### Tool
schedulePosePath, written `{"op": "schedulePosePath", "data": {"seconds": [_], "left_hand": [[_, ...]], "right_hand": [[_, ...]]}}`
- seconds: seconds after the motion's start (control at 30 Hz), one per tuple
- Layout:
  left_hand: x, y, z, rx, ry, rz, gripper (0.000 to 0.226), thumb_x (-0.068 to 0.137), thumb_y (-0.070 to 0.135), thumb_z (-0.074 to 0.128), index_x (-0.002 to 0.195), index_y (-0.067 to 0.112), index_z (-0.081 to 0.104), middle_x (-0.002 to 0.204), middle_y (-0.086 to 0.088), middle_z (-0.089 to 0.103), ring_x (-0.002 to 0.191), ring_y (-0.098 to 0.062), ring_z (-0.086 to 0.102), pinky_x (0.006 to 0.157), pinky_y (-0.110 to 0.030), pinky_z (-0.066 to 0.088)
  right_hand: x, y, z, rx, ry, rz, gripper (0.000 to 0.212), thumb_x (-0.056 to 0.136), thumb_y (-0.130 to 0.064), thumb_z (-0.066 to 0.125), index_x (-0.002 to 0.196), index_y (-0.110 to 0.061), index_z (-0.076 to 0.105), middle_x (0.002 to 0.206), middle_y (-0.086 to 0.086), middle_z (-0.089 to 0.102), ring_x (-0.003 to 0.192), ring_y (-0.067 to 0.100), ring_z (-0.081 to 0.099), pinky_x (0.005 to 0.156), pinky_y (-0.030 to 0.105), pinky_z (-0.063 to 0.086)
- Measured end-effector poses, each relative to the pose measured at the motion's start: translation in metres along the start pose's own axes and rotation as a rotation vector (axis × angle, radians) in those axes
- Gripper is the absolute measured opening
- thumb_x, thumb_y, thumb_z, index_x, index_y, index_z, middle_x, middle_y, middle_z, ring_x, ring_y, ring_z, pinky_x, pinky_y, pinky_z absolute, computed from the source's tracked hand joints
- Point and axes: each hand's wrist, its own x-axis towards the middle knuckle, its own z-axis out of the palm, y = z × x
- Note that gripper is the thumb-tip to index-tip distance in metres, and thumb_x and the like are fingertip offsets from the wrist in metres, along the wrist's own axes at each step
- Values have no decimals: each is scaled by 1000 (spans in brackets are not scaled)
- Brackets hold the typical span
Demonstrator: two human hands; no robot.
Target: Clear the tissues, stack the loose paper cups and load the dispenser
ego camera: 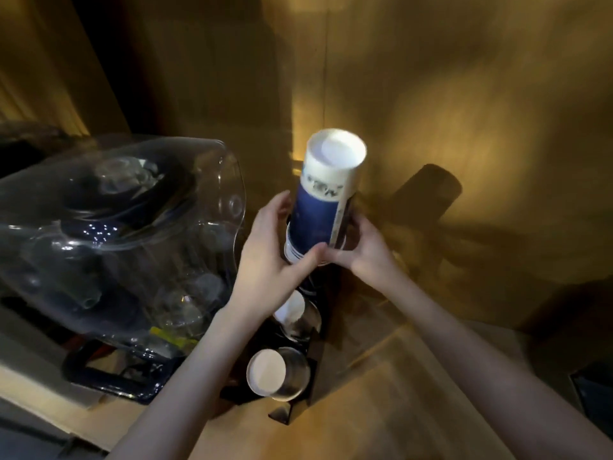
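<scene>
I hold a stack of blue and white paper cups (323, 200) with its white bottom end pointing up and away from me. My left hand (273, 250) grips the stack's lower left side. My right hand (361, 250) grips its lower right side. The stack's lower end sits at the top of a black cup dispenser (318, 330). In the dispenser's lower part, two more white cups (267, 371) show inside clear tubes. No tissues are in view.
A big clear water bottle (116, 240) lies on its dark stand at the left, close to my left forearm. A wooden wall (464, 111) stands behind the dispenser. A wooden counter surface (381, 410) runs under my arms. A dark object (593, 390) sits at the right edge.
</scene>
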Motion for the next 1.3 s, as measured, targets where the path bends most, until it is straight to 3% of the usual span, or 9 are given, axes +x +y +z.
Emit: {"op": "schedulePosePath", "data": {"seconds": [0.07,0.17,0.3,0.43,0.53,0.63,0.87,1.3], "left_hand": [[13,5,-7,12,35,-12,87,69,51,67,139,19,27,141,4,43,125,-2,41,95,3,29],[27,11,-11,44,93,-18,89,70,42,75,141,22,26,138,4,45,122,0,39,93,6,25],[36,7,-5,158,80,1,68,72,37,74,132,21,45,127,1,55,118,-12,50,89,-13,30],[34,-7,5,177,33,-41,64,71,35,75,128,19,49,127,0,55,116,-13,52,89,-13,31],[30,-20,18,183,-19,-85,64,74,35,73,130,19,47,130,-2,52,118,-15,51,89,-18,33],[27,-35,33,173,-73,-139,63,75,32,72,131,17,45,131,-5,50,119,-19,50,91,-21,36],[25,-62,59,202,-131,-238,63,76,30,71,129,11,45,130,-12,51,116,-27,53,93,-39,47],[40,-62,67,272,-293,-278,65,83,36,61,136,13,32,138,-14,41,121,-31,47,91,-38,45]], "right_hand": [[7,4,11,-55,14,0,86,58,-33,84,131,-21,40,127,-4,54,118,12,49,95,29,41],[13,13,25,-72,-24,-27,84,57,-32,84,128,-25,41,123,-4,58,115,13,52,90,26,41],[19,29,36,-77,-65,6,81,62,-26,82,129,-26,38,127,-1,58,118,16,54,96,32,45],[22,42,40,-187,-39,-9,91,55,-45,80,132,-29,34,134,-1,51,126,17,46,102,46,44],[19,46,38,-241,6,-38,92,58,-47,78,135,-20,34,137,3,47,129,20,41,104,41,41],[15,50,37,-247,40,-65,82,66,-33,79,134,-15,37,134,5,48,126,20,43,101,31,38],[12,58,42,-290,66,-62,60,76,-20,71,129,-11,44,126,8,55,117,21,50,97,31,41],[14,43,24,-513,6,-112,42,83,-21,59,123,-12,50,123,9,58,117,27,48,98,39,40]]}}
